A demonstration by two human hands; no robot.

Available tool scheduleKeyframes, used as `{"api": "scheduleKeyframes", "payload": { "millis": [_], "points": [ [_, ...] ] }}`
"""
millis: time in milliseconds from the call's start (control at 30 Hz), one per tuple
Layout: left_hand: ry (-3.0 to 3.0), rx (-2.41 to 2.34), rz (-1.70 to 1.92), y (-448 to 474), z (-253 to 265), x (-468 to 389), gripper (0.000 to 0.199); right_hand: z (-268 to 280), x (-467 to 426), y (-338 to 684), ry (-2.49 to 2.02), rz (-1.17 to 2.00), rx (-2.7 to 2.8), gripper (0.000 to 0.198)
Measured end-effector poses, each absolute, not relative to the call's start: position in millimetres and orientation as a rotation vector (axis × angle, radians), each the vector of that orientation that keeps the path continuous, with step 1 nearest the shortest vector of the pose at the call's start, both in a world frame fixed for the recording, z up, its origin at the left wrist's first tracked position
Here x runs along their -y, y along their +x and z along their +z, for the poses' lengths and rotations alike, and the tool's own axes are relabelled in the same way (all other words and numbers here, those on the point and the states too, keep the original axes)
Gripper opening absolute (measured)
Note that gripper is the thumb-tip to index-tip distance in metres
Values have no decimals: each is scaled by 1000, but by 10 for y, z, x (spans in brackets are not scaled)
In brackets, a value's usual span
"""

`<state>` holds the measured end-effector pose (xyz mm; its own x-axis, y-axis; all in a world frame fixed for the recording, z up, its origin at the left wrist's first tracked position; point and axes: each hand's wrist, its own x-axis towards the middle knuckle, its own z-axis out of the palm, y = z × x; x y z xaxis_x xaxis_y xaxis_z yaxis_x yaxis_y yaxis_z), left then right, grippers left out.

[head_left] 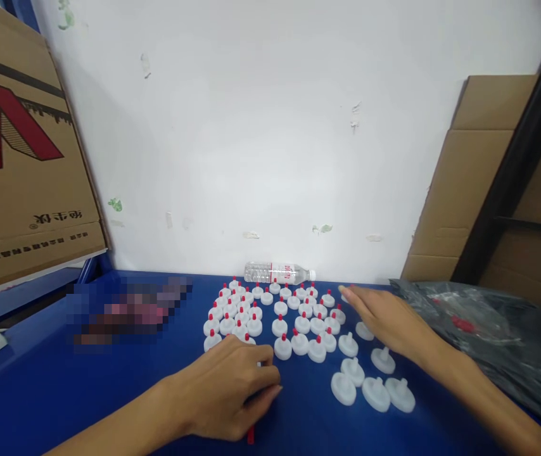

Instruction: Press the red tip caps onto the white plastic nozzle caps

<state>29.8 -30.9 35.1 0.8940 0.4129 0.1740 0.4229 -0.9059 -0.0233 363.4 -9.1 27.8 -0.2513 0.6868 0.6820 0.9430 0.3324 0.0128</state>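
My left hand is closed low in the middle, its fingers curled. A small red cap pokes out beneath it; the rest of what it holds is hidden. My right hand reaches to the back right, its fingertips on a white, disc-shaped nozzle lid, mostly covered by the hand. Between the hands stand several white nozzle lids with red caps, grouped in rough rows. Below my right forearm sit several bare white nozzle lids, without red caps.
A clear plastic bottle lies against the white wall behind the lids. A dark plastic bag with a clear bag of red pieces is at right. A large cardboard box stands at left on the blue table.
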Motion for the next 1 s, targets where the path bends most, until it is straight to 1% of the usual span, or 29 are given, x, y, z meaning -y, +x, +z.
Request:
{"api": "scheduleKeyframes", "payload": {
  "millis": [167,267,300,400,500,700,800,867,933,1000],
  "points": [
    [-2885,688,-521,291,302,273,21,491,213,3457,-1261,-497,2117,22],
    [-2872,709,-711,287,300,282,14,469,370,3198,-1047,-441,2301,11],
    [-2866,711,-755,288,304,292,12,441,426,3097,-937,-417,2347,10],
    [-2820,698,-807,296,303,322,17,336,570,2826,-688,-349,2406,10],
    [-2787,641,-755,314,268,332,14,257,648,2679,-577,-405,2413,11],
    [-2901,607,-667,346,280,354,24,272,670,2637,-522,-577,2391,17],
    [-3023,614,-783,326,343,370,32,345,652,2664,-455,-728,2323,23],
    [-3046,644,-856,295,375,358,36,398,610,2753,-463,-804,2285,22],
    [-3044,680,-862,262,394,328,37,440,530,2910,-618,-802,2285,21],
    [-3035,695,-818,239,401,295,34,467,424,3103,-906,-744,2227,20]
  ]
}}
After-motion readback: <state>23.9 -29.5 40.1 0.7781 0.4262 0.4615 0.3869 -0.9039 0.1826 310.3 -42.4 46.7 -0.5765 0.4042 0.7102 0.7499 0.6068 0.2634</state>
